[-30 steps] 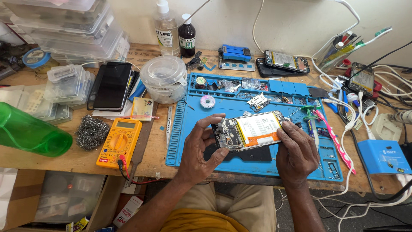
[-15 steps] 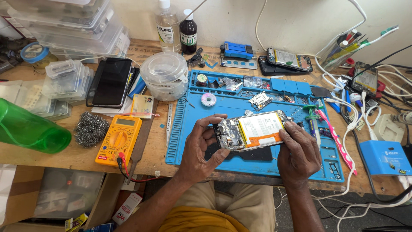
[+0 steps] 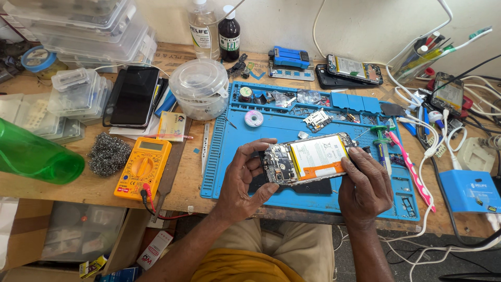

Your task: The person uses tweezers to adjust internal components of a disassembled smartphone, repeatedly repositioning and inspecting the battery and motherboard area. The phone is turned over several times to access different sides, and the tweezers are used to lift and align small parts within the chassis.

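While both hands work, I see my left hand [image 3: 244, 180] and right hand [image 3: 366, 187] gripping the opened phone [image 3: 307, 158] between them, just above the blue mat [image 3: 219, 156].

The opened phone [image 3: 308, 158] hides part of the dark item lying under it on the blue mat [image 3: 271, 125]. The green bottle [image 3: 31, 154] is cut off at the left edge. Small parts on the mat are too tiny to tell.

Bright even daylight, sharp focus, wide-angle edge bowing.
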{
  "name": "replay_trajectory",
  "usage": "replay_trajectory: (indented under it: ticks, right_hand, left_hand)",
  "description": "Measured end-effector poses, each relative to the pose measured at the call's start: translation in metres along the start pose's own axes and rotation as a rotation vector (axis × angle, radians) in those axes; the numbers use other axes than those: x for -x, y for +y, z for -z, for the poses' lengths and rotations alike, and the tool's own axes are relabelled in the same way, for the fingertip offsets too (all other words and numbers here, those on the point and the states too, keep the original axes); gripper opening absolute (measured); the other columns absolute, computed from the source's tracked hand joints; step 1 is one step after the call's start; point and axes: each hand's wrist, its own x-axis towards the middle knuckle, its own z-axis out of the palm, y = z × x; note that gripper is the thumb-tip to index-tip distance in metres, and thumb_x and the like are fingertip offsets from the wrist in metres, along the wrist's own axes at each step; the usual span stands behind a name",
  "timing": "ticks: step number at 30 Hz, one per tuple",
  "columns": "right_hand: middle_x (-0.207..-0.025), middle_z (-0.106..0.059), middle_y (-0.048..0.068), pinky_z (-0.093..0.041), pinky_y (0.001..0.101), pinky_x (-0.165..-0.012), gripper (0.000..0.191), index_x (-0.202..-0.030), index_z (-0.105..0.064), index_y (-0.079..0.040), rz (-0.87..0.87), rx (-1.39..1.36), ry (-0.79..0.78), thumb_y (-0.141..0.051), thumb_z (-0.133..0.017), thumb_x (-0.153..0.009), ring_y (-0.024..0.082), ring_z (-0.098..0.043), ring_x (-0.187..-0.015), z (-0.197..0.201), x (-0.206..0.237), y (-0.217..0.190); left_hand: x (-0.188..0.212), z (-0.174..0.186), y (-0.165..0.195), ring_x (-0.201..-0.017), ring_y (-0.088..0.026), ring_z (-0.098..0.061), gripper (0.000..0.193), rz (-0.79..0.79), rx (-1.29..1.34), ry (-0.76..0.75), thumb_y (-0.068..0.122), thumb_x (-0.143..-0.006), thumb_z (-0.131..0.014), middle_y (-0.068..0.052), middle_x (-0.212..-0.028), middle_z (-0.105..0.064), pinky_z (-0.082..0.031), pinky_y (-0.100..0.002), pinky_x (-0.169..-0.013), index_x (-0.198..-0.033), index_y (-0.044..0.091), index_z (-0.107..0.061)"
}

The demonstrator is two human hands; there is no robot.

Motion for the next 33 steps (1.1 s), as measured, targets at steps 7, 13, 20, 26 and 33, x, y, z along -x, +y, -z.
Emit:
replay_trajectory:
  ticks: [7,13,20,26,33]
  right_hand:
    - [-0.121,-0.074,0.011,-0.06,0.0419,-0.108,0.026,-0.11,-0.074,-0.006,-0.016,-0.006,-0.003,0.014,-0.073,-0.094,0.03,-0.072,-0.12,0.002,-0.004,0.0]
    - [-0.121,-0.074,0.011,-0.059,0.0412,-0.106,0.027,-0.109,-0.074,-0.006,-0.03,-0.008,0.01,0.015,-0.073,-0.091,0.03,-0.072,-0.119,0.005,-0.006,-0.001]
    - [-0.12,-0.074,0.011,-0.059,0.0415,-0.106,0.028,-0.109,-0.074,-0.006,-0.034,-0.005,0.01,0.014,-0.074,-0.091,0.029,-0.072,-0.119,0.007,-0.007,-0.002]
    - [-0.118,-0.074,0.01,-0.059,0.0417,-0.105,0.03,-0.108,-0.075,-0.007,-0.03,0.007,0.014,0.015,-0.073,-0.088,0.029,-0.072,-0.117,0.01,-0.009,-0.005]
    - [-0.116,-0.074,0.008,-0.058,0.0399,-0.099,0.03,-0.105,-0.076,-0.008,-0.02,0.04,0.032,0.014,-0.075,-0.085,0.027,-0.072,-0.113,0.009,-0.008,-0.007]
  left_hand:
    - [-0.006,-0.001,0.005,-0.135,-0.024,-0.06,0.063,0.013,-0.032,-0.004,0.015,-0.097,-0.076,-0.021,-0.156,-0.046,-0.054,-0.039,-0.116,-0.146,0.002,-0.039]
    - [-0.01,-0.003,0.01,-0.134,-0.024,-0.06,0.064,0.002,-0.071,-0.025,0.018,-0.097,-0.078,-0.021,-0.155,-0.047,-0.052,-0.041,-0.117,-0.146,0.002,-0.04]
    - [-0.008,-0.004,0.007,-0.135,-0.024,-0.059,0.067,-0.001,-0.075,-0.017,0.021,-0.095,-0.079,-0.021,-0.155,-0.047,-0.052,-0.041,-0.118,-0.145,0.003,-0.04]
    - [-0.012,-0.003,0.007,-0.134,-0.023,-0.059,0.068,0.005,0.007,-0.024,0.017,-0.093,-0.081,-0.02,-0.156,-0.046,-0.052,-0.04,-0.117,-0.145,0.003,-0.04]
    - [-0.019,0.002,0.016,-0.131,-0.02,-0.059,0.064,0.023,0.028,-0.057,0.013,-0.094,-0.078,-0.018,-0.154,-0.046,-0.051,-0.038,-0.117,-0.144,0.004,-0.041]
